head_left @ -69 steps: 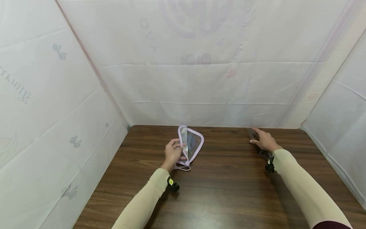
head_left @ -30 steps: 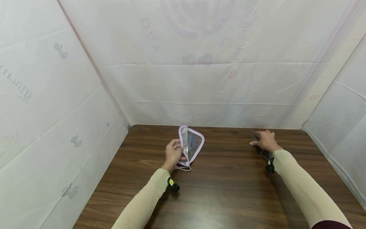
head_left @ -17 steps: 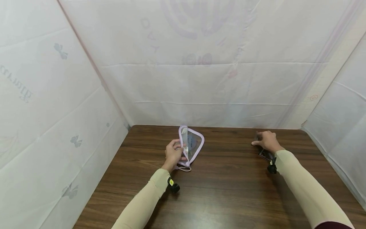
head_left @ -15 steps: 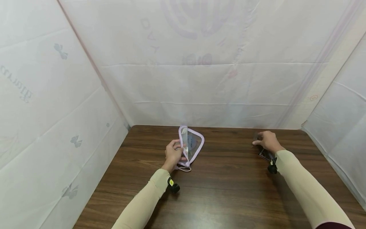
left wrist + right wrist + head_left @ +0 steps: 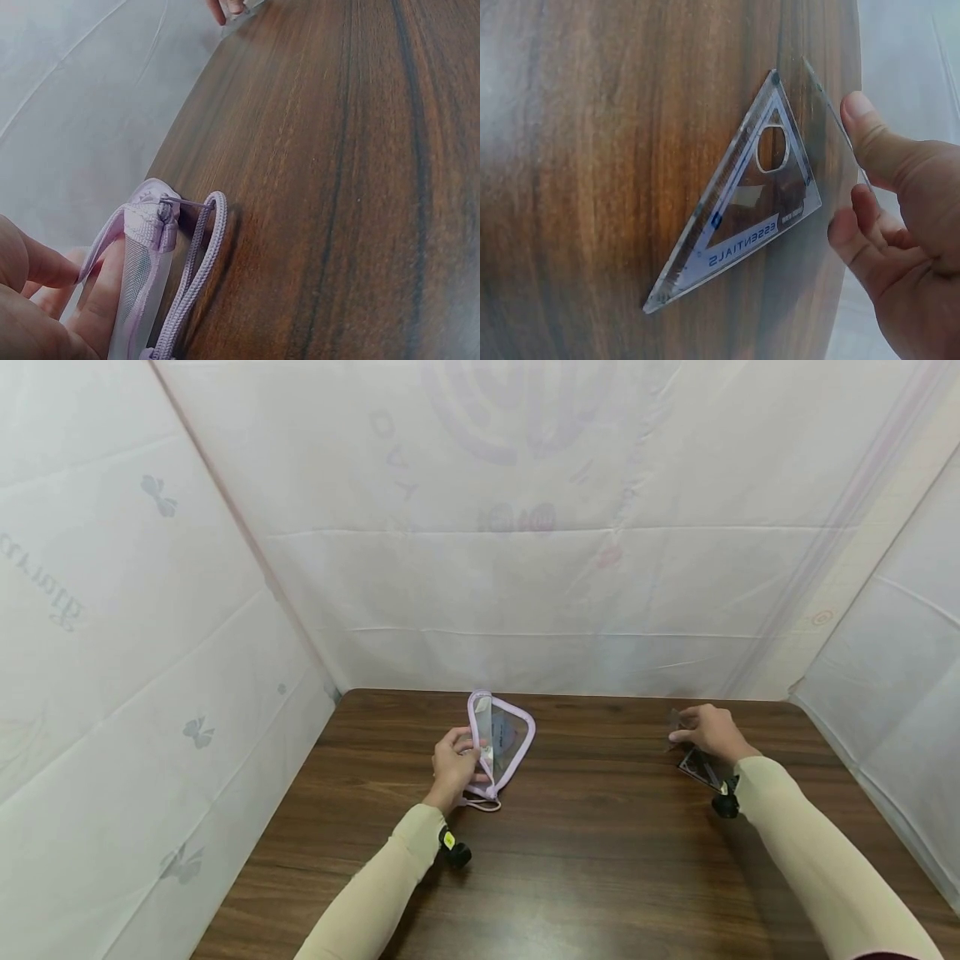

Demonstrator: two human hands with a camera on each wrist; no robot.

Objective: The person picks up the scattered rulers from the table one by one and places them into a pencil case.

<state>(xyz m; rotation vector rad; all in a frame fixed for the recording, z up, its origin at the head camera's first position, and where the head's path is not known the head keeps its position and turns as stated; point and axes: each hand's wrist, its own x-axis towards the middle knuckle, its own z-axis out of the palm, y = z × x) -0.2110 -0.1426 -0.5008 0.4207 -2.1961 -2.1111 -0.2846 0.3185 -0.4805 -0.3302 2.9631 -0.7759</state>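
In the head view my left hand (image 5: pixel 452 766) holds open a see-through zip pouch (image 5: pixel 517 761) with lilac trim, gripping one edge. The left wrist view shows thumb and fingers on that edge beside the zip end and its lilac cord loop (image 5: pixel 199 262). A bluish rounded piece (image 5: pixel 499 733) shows through the pouch. On the right, my right hand (image 5: pixel 712 732) pinches a thin clear plastic sheet (image 5: pixel 826 105), seen nearly edge-on in the right wrist view. Close by that hand, a clear triangular set square (image 5: pixel 742 241) with blue "ESSENTIALS" print lies on the table.
Both hands work near the back edge of a dark wood-grain table (image 5: pixel 570 860). White printed sheeting (image 5: pixel 525 610) hangs behind it and along both sides. Each wrist wears a small black camera, such as the left one (image 5: pixel 456 852).
My right hand has shifted right and slightly nearer, fingers closing on the clear sheet and tilting it up apart from the set square, which shows more. Left hand and pouch stay put.
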